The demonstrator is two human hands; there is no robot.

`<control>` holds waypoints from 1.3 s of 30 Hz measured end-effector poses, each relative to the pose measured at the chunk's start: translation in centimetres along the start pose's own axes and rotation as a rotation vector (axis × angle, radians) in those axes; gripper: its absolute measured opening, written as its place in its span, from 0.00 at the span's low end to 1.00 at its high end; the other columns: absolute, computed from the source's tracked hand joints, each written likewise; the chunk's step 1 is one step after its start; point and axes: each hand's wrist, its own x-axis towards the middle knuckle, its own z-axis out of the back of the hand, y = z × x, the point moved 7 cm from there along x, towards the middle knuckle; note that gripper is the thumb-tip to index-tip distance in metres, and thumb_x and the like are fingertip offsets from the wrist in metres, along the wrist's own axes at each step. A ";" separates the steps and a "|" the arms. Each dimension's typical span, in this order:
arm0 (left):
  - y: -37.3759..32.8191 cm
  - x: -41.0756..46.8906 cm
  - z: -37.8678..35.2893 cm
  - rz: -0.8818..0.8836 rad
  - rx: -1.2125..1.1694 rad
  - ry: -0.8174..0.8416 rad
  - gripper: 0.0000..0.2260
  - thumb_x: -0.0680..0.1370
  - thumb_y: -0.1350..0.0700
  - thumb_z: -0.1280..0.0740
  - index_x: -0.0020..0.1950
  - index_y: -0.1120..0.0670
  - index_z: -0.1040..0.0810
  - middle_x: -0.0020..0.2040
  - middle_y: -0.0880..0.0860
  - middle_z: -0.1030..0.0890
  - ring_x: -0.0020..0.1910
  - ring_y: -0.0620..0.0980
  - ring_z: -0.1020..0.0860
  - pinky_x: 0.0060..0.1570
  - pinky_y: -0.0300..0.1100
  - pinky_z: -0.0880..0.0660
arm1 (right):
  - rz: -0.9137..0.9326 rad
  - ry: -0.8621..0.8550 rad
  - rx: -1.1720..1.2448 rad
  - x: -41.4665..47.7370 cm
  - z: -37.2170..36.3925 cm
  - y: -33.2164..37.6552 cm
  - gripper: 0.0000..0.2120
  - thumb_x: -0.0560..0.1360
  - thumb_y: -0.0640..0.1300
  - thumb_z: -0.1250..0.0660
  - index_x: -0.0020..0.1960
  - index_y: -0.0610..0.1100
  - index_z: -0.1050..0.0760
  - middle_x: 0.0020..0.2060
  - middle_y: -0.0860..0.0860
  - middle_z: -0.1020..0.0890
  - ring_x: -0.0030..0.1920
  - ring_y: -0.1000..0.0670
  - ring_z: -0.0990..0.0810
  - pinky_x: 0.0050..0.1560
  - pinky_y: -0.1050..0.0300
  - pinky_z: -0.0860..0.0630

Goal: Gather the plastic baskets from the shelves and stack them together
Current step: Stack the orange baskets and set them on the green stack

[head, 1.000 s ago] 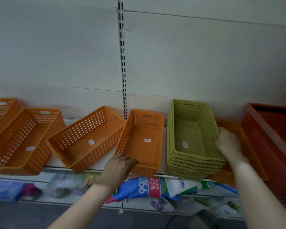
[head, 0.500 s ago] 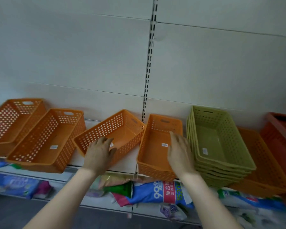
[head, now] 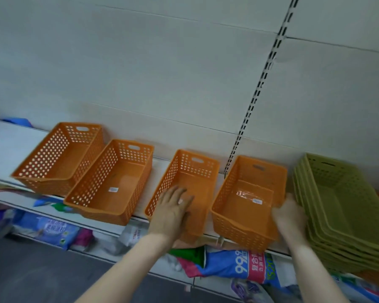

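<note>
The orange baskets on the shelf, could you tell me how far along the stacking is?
Done: the green baskets already sit nested in one stack at the right. In hand: the left hand rests in the third orange basket and the right hand is at the fourth orange basket, though blur hides whether it grips. Left: all four orange baskets stand separately, including the two at the left.

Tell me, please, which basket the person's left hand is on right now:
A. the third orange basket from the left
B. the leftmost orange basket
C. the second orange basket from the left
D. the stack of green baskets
A: the left hand rests over the near rim of the third orange basket, while the right hand is at the fourth orange basket.
</note>
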 end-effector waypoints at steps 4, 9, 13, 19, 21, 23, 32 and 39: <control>5.7 0.1 0.1 0.319 -0.139 0.128 0.33 0.75 0.61 0.34 0.78 0.59 0.43 0.75 0.62 0.36 0.70 0.61 0.30 0.67 0.48 0.32 | 0.129 -0.181 0.103 -0.9 4.7 3.2 0.20 0.77 0.37 0.39 0.68 0.46 0.30 0.52 0.35 0.17 0.52 0.31 0.20 0.56 0.40 0.25; 8.3 0.6 1.9 0.228 -0.336 0.006 0.23 0.75 0.63 0.37 0.71 0.55 0.30 0.65 0.56 0.22 0.59 0.58 0.21 0.55 0.49 0.23 | 0.288 -0.119 0.369 -2.5 4.1 9.2 0.20 0.79 0.38 0.39 0.71 0.42 0.31 0.59 0.38 0.19 0.57 0.37 0.19 0.55 0.48 0.24; 13.2 -0.4 4.7 0.289 -0.113 -0.195 0.23 0.76 0.61 0.34 0.71 0.57 0.28 0.69 0.59 0.25 0.68 0.61 0.30 0.67 0.52 0.32 | 0.306 0.096 0.420 -4.9 -2.5 12.5 0.19 0.81 0.41 0.41 0.71 0.48 0.30 0.57 0.44 0.17 0.54 0.41 0.17 0.56 0.43 0.21; 24.0 -6.2 5.3 0.760 0.074 0.040 0.31 0.77 0.54 0.37 0.78 0.53 0.45 0.76 0.59 0.38 0.74 0.61 0.38 0.72 0.56 0.39 | 0.373 0.060 0.059 -5.6 -7.5 13.0 0.17 0.82 0.45 0.46 0.69 0.48 0.31 0.49 0.41 0.16 0.43 0.40 0.20 0.41 0.53 0.31; 25.6 -7.6 4.6 0.815 -0.018 0.040 0.31 0.77 0.56 0.37 0.77 0.54 0.46 0.73 0.60 0.34 0.70 0.62 0.33 0.67 0.55 0.32 | 0.332 0.079 -0.033 -5.2 -7.9 12.7 0.18 0.81 0.49 0.46 0.68 0.47 0.30 0.50 0.38 0.17 0.47 0.37 0.19 0.42 0.52 0.31; 26.4 -8.1 3.8 0.840 -0.095 0.042 0.28 0.78 0.57 0.38 0.76 0.55 0.43 0.69 0.60 0.30 0.65 0.62 0.29 0.63 0.54 0.29 | 0.280 0.066 -0.044 -4.8 -7.4 12.7 0.17 0.80 0.50 0.43 0.67 0.47 0.27 0.53 0.37 0.17 0.52 0.35 0.19 0.46 0.49 0.29; 24.1 -7.6 7.0 0.784 -0.151 -0.147 0.12 0.79 0.54 0.41 0.57 0.56 0.23 0.55 0.59 0.23 0.47 0.66 0.20 0.47 0.57 0.22 | 0.166 0.315 -0.071 -4.5 -9.7 11.5 0.22 0.78 0.57 0.41 0.68 0.48 0.32 0.57 0.42 0.18 0.45 0.42 0.22 0.48 0.52 0.26; 19.2 -7.8 16.9 0.710 -0.267 -0.564 0.11 0.81 0.56 0.40 0.57 0.59 0.22 0.49 0.56 0.23 0.47 0.58 0.24 0.44 0.48 0.33 | 0.272 0.562 0.167 -6.7 -11.6 13.3 0.31 0.79 0.60 0.43 0.78 0.53 0.48 0.69 0.46 0.25 0.64 0.41 0.23 0.58 0.52 0.27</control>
